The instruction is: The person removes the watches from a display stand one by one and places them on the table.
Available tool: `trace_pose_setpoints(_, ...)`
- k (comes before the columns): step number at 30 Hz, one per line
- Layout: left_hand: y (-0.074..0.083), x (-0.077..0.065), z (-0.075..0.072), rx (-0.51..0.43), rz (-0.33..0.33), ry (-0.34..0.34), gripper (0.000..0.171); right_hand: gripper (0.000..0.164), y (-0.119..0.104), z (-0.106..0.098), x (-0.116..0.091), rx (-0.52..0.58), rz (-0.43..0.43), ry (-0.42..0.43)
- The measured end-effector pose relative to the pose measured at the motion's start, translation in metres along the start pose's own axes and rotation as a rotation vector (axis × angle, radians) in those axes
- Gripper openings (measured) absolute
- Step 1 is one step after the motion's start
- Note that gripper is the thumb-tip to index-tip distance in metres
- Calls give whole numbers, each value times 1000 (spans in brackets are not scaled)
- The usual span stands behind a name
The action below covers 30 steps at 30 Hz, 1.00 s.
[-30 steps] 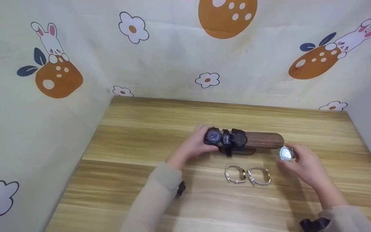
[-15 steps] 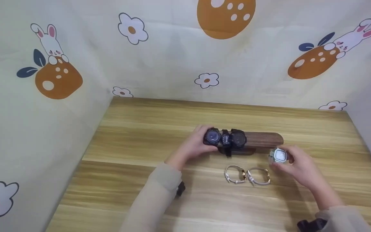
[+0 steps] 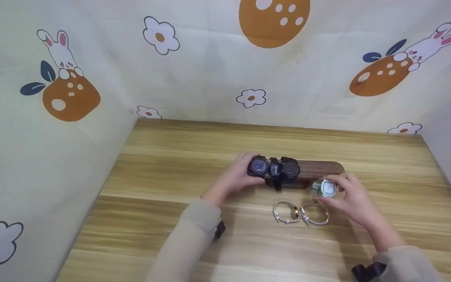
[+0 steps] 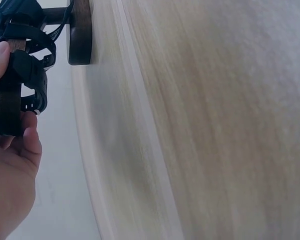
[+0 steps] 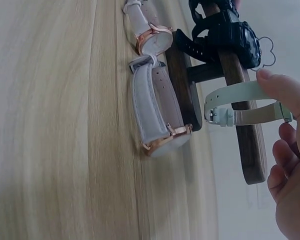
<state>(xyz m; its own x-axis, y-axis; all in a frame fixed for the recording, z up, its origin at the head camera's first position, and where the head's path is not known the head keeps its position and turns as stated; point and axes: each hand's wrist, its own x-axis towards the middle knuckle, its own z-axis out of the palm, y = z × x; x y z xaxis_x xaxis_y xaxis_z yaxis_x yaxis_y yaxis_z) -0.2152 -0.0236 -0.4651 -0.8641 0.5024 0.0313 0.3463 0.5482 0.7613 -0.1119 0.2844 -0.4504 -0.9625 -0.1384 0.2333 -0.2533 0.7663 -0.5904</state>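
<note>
My left hand grips the left end of a dark wooden watch stand. Three black watches sit side by side on its bar: a round one by my left fingers, a small square one and another round one. The bar's right part is bare. Between thumb and fingers, my right hand pinches a pale green watch by its square case. Its buckled strap forms a loop that overlaps the bar in the right wrist view, on the near side of it.
Two pale-strapped watches with rose-gold cases, a left one and a right one, lie buckled on the wooden table in front of the stand. A patterned cloth rises behind the table and along its sides.
My right hand has carried the pale green watch leftward from the stand's right end to in front of the bar, its face turning. The left hand and stand have stayed put.
</note>
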Motion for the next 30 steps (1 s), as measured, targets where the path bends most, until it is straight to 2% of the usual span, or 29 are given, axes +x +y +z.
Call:
trace_pose_setpoints(10,-1,0,0,-8,-4,8,80,56,-5,5,3,27,-79,2)
trace_pose_setpoints(30,1,0,0,4,3,7,79,52,-14,17,6,86,-33,-35)
